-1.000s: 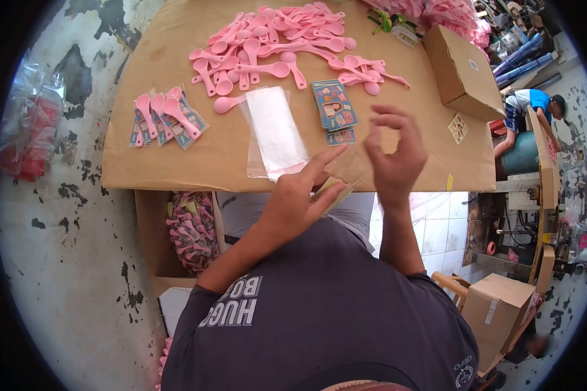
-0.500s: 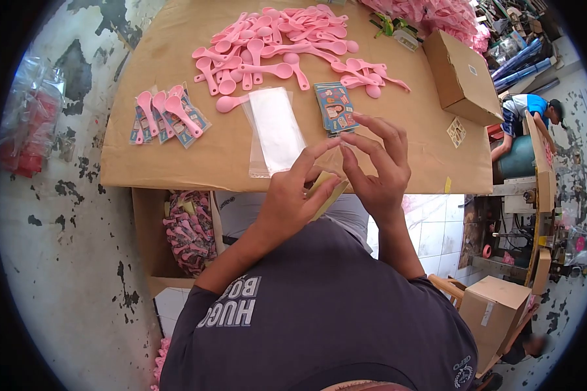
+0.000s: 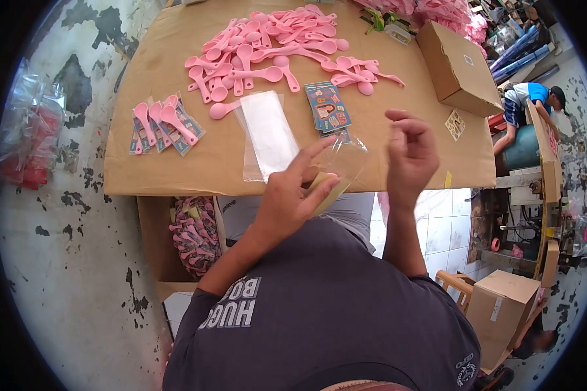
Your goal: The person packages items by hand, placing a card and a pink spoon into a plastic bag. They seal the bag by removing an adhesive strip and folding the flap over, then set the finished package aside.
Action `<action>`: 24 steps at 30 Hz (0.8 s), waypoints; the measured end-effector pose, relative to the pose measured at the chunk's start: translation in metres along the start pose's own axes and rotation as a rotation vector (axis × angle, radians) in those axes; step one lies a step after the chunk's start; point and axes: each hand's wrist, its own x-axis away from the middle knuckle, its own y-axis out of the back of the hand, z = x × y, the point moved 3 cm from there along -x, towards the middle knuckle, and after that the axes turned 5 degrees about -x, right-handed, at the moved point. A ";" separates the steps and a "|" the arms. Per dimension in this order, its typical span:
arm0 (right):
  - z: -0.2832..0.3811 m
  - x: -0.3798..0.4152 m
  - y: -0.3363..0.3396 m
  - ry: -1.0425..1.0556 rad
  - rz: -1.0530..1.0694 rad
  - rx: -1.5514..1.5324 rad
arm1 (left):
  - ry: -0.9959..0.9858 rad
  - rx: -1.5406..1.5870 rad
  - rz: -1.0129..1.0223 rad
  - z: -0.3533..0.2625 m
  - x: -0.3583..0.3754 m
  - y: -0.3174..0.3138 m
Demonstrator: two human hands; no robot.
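My left hand (image 3: 293,195) grips a yellowish card (image 3: 328,194) near the table's front edge, with a clear plastic bag (image 3: 351,159) spread out beside its fingers. To the right, my right hand (image 3: 412,153) is raised with curled fingers, blurred by motion; whether it holds anything is not visible. A stack of blue printed cards (image 3: 329,107) lies beyond the hands. White sheets in clear plastic (image 3: 269,133) lie left of the stack. Farther back is a heap of pink spoons (image 3: 261,45). Several spoons on packed cards (image 3: 166,124) rest at the left.
A cardboard box (image 3: 460,68) stands on the table's right side. Below the table, an open box holds packed pink spoons (image 3: 194,238). Another carton (image 3: 502,313) is at the lower right. A person (image 3: 528,107) bends at the far right. Plastic bags (image 3: 32,130) hang at the left.
My right hand has moved right, away from my left hand. The clear bag now shows spread out between them. My left hand still grips the yellowish card.
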 end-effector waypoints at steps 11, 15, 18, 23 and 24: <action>-0.002 0.014 0.014 -0.440 0.340 -0.504 | -0.015 0.558 -0.146 0.013 -0.009 0.012; 0.004 0.027 -0.022 -0.350 0.496 -0.116 | -0.067 0.480 -0.188 0.018 -0.009 0.017; 0.002 0.030 -0.032 -0.363 0.532 -0.125 | -0.075 0.445 -0.185 0.019 -0.008 0.020; 0.000 0.023 -0.027 -0.424 0.531 -0.124 | 0.001 0.571 -0.141 0.016 -0.008 0.026; -0.002 0.023 -0.024 -0.431 0.512 -0.126 | 0.005 0.554 -0.138 0.019 -0.009 0.027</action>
